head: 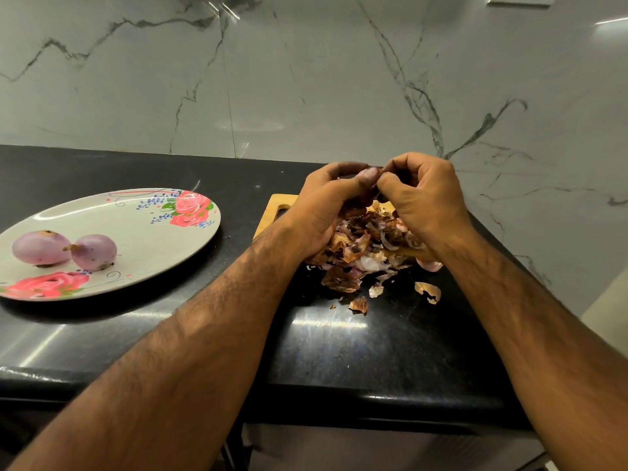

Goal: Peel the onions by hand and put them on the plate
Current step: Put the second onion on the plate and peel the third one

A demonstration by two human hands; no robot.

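Two peeled purple onions (pixel 41 248) (pixel 93 252) lie on the left part of a white floral plate (pixel 146 239). Over a wooden cutting board (pixel 277 207), my left hand (pixel 323 205) and my right hand (pixel 426 198) are held together, fingers curled around an onion (pixel 370 173) of which only a small dark bit shows between the thumbs. Beneath the hands lies a heap of brown and purple onion skins (pixel 360 246).
Loose skin scraps (pixel 428 291) lie on the black stone counter (pixel 339 338) in front of the board. A marble wall stands right behind. The counter's front edge runs near the bottom of the view, and its right end is just past the board.
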